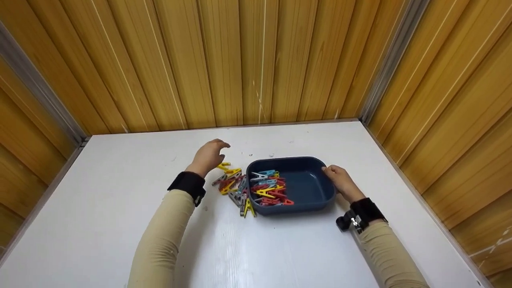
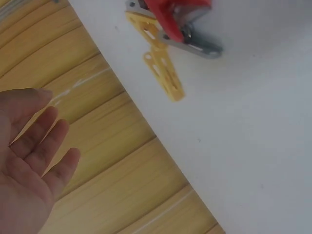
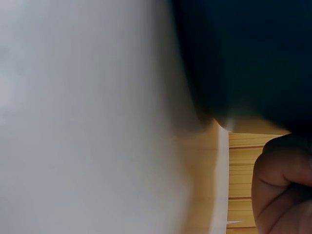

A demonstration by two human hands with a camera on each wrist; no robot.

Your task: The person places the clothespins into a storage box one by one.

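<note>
A dark blue rectangular basin (image 1: 308, 188) with rounded corners is held at its right end by the right hand (image 1: 342, 182), whose thumb is laid over the rim and whose fingers are curled against the outer wall. In the right wrist view the basin's side is seen large and blurred, with the curled fingers partly cut off by the picture's edge. The left half of the basin is occupied by a heap of plastic clothespins (image 1: 272, 188) — red, yellow, light blue and grey — while its right half is left bare. Just outside the left wall, a loose pile of clothespins (image 1: 236, 186) in similar colours is spread on the white tabletop (image 1: 100, 192), and the basin's edge is met or overlapped by the pile; which of the 2 cannot be told. The left hand (image 1: 209, 156) is poised near the far left side of this pile, its fingers loosely bent and parted, with nothing held. Near it, a yellow clothespin (image 2: 165, 73) is shown on the tabletop beside red and grey pieces. Black straps (image 1: 188, 185) are worn on both wrists over beige sleeves (image 1: 160, 240), and the tabletop is enclosed by wood-patterned panels (image 1: 248, 60).
</note>
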